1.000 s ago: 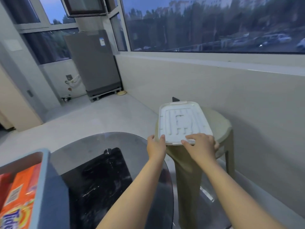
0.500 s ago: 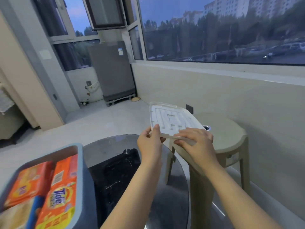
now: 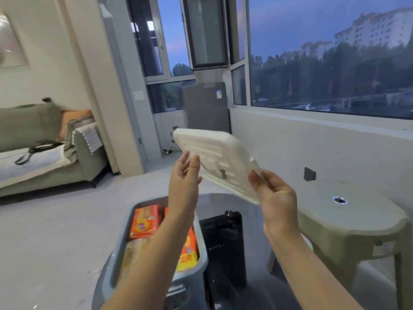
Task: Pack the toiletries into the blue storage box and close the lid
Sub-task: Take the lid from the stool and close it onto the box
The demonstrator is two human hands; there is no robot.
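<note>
A white ribbed lid (image 3: 212, 153) hangs tilted in the air above the round glass table (image 3: 223, 199). My right hand (image 3: 274, 198) grips its near right edge. My left hand (image 3: 184, 175) touches its left edge with fingers spread. Below my left forearm stands the blue storage box (image 3: 201, 240), open on top. Inside it lie orange packets (image 3: 145, 221), a yellow-orange packet (image 3: 188, 253) and a pale wrapped bundle (image 3: 134, 253).
A beige plastic stool (image 3: 348, 220) stands to the right under the window wall. A grey sofa (image 3: 44, 157) lies at the left. A grey appliance (image 3: 206, 108) stands in the far corner. A dark base (image 3: 223, 242) shows through the glass table.
The lid has been lifted off the stool and carried left and up, above the table. My view has swung left, bringing the open box under my left arm.
</note>
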